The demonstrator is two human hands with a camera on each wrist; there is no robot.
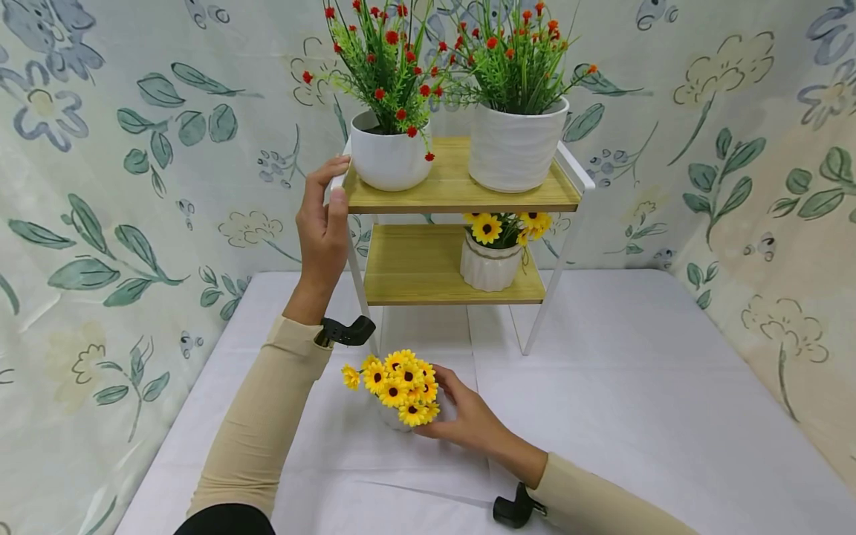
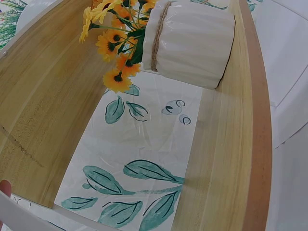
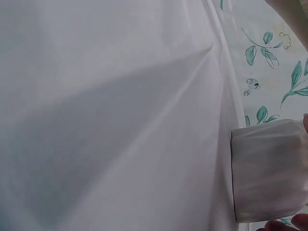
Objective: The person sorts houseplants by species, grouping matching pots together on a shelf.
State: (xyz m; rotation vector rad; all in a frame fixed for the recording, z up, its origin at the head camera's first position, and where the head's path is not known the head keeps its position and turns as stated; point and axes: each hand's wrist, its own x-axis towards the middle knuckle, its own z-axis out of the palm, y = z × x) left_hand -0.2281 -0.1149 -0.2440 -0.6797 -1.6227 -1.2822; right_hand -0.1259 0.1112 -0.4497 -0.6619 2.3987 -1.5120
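A two-tier shelf (image 1: 428,197) with wood boards and a white metal frame stands on the cloth-covered table. My left hand (image 1: 323,230) grips its upper left corner, thumb in front and fingers over the white side rail. In front of the shelf, my right hand (image 1: 471,416) holds a small white pot of yellow flowers (image 1: 404,386), thumb and fingers around its right side. Blooms hide most of this pot in the head view; its pale wall (image 3: 269,171) shows between fingertips in the right wrist view.
On the top board stand two white pots with red-flowered plants, one at left (image 1: 389,160) and one at right (image 1: 515,148). A ribbed white pot of yellow flowers (image 1: 491,264) sits on the lower board's right side. Floral-printed cloth (image 1: 669,148) hangs behind.
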